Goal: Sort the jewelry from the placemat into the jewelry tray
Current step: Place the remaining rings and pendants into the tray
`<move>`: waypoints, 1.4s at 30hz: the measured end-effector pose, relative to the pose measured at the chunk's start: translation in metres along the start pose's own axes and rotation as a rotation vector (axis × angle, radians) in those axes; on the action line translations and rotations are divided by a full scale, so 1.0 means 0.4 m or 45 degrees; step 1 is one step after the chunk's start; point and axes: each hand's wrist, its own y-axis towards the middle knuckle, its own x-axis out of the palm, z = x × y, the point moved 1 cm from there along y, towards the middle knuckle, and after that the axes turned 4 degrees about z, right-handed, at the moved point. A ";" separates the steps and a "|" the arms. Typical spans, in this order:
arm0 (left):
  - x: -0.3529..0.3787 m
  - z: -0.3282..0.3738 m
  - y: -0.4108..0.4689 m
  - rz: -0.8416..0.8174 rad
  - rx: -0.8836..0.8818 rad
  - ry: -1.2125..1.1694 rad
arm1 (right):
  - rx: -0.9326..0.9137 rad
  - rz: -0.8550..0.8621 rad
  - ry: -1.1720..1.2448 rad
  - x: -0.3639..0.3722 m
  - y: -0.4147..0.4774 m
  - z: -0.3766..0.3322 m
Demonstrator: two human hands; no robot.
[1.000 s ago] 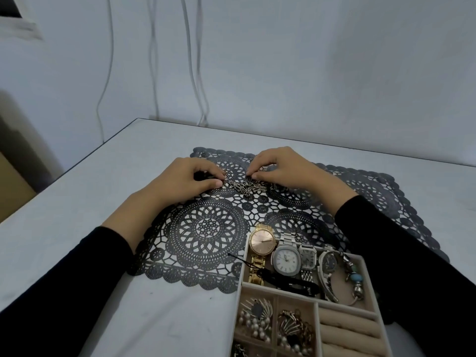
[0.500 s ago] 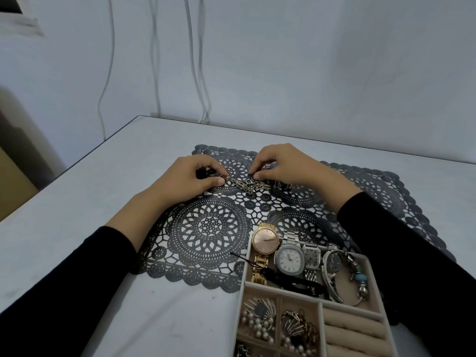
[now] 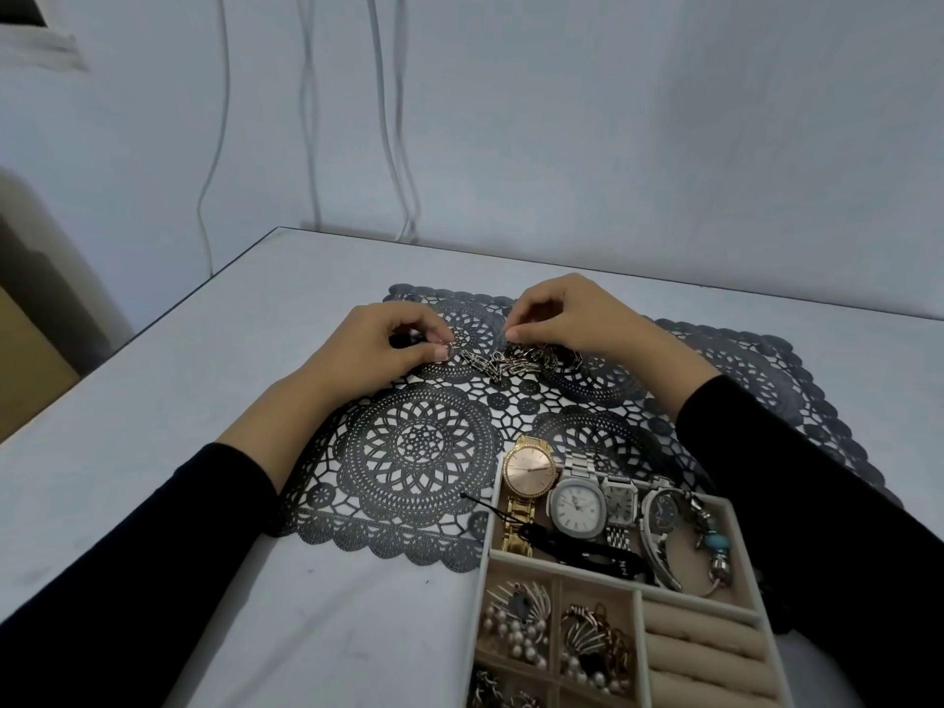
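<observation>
A tangle of silver chain jewelry (image 3: 503, 361) lies on the dark lace placemat (image 3: 419, 447) at its far middle. My left hand (image 3: 380, 344) pinches the chain's left end between thumb and forefinger. My right hand (image 3: 567, 319) pinches the chain near its middle, fingers curled over it. The beige jewelry tray (image 3: 485, 569) sits at the near right, overlapping the placemat's corner. Its top compartment holds a gold watch (image 3: 528, 470), silver watches (image 3: 580, 505) and a beaded bracelet (image 3: 715, 546). Lower compartments hold pearl brooches (image 3: 516, 620).
The white table (image 3: 204, 390) meets a wall at the back, where thin cables (image 3: 403, 145) hang down. The table's left edge drops off beside a dark shape and a brown surface. Ring rolls (image 3: 705, 641) fill the tray's lower right section.
Both hands stay at the chain. The right hand's fingertips have lifted a little with the chain, and the view has shifted slightly.
</observation>
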 end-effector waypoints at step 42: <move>0.113 0.400 -0.392 -0.046 0.199 -0.483 | 0.218 0.775 0.419 -0.028 -0.715 -0.198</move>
